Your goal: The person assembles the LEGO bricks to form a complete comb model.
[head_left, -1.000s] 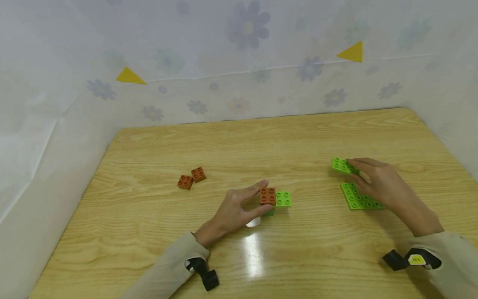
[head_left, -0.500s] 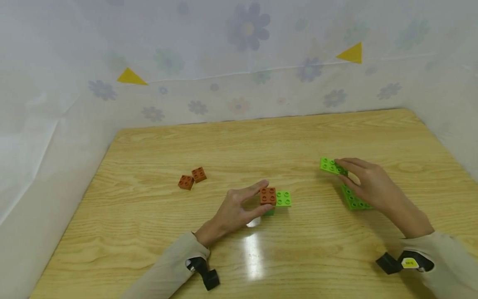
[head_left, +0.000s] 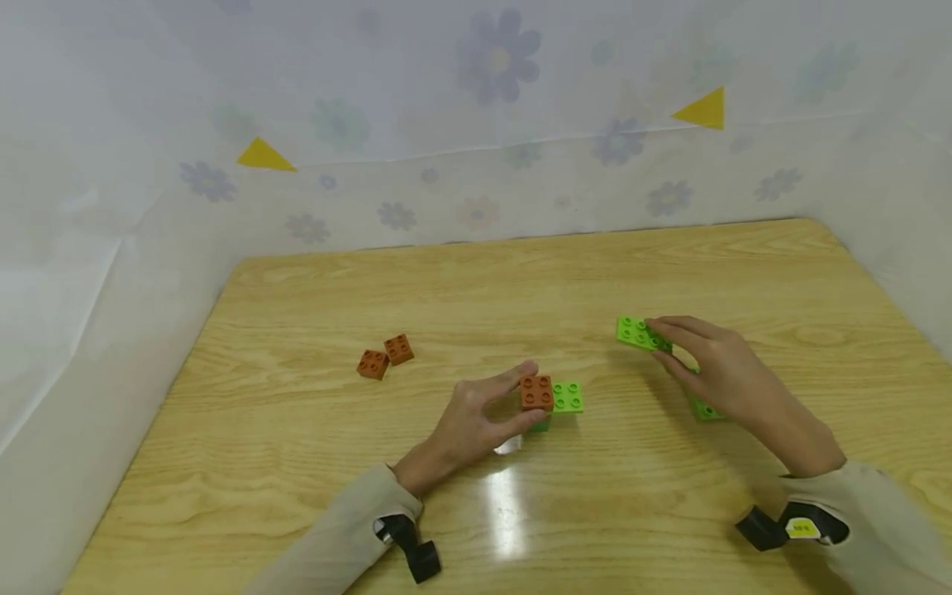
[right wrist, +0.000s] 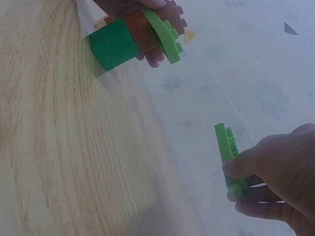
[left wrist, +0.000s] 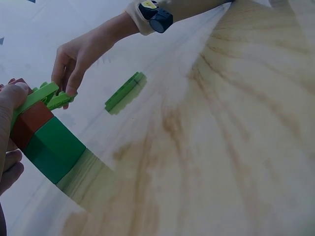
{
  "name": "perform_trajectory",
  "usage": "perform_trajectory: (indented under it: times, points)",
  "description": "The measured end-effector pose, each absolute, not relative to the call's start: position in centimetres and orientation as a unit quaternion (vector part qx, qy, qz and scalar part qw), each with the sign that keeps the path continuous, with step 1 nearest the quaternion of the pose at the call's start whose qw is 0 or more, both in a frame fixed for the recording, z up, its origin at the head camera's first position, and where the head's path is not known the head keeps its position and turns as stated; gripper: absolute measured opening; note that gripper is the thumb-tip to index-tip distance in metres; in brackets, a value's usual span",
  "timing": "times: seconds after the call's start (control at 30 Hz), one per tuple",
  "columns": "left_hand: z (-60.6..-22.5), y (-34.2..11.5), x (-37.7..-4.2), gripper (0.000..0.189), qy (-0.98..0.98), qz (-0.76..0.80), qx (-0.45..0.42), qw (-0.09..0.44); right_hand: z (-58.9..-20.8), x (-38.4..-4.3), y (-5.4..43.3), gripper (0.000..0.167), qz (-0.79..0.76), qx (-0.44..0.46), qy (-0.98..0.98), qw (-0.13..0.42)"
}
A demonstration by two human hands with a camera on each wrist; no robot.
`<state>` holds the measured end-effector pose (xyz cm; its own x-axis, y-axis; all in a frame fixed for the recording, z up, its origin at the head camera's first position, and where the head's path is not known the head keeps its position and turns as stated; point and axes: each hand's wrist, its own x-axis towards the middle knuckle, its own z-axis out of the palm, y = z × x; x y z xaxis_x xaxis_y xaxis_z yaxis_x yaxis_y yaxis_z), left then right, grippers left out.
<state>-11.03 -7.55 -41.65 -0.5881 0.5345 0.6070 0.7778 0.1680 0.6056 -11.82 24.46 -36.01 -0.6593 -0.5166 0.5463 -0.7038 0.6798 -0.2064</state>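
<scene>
Near the middle of the table my left hand (head_left: pixel 472 421) grips a small brick stack between thumb and fingers. A reddish-brown brick (head_left: pixel 536 392) tops it, over a light green plate (head_left: pixel 568 397) that juts out to the right. Lower down, the left wrist view has another brown brick (left wrist: pixel 34 123) on a dark green block (left wrist: pixel 56 150), which stands on the table. My right hand (head_left: pixel 717 372), raised above the table to the right of the stack, pinches a light green building plate (head_left: pixel 632 331) by its right end. Its studs face sideways in the right wrist view, at the plate (right wrist: pixel 224 142).
Two loose brown bricks (head_left: pixel 373 364) lie close together on the left of the table. Under the right hand is a larger light green studded plate (head_left: pixel 708 408), mostly hidden in the head view. A flowered white cloth (head_left: pixel 446 190) hangs behind the table.
My right hand has moved left toward the stack, carrying the light green plate away from over the larger one. The left hand keeps its hold on the stack.
</scene>
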Motion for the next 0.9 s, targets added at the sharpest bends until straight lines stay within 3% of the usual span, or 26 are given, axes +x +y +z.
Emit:
perform_trajectory:
  times: [0.57,0.9]
  points:
    - [-41.7,-7.5,-11.1,0.052,-0.758,-0.479,-0.426,0.123,-35.2,-11.5,22.4,0.068,0.222,0.367,-0.874,0.227]
    - [-41.7,-7.3,-11.1,0.052,-0.761,-0.483,-0.417,0.119,-34.7,-11.0,20.7,0.057,0.244,0.387,-0.861,0.221]
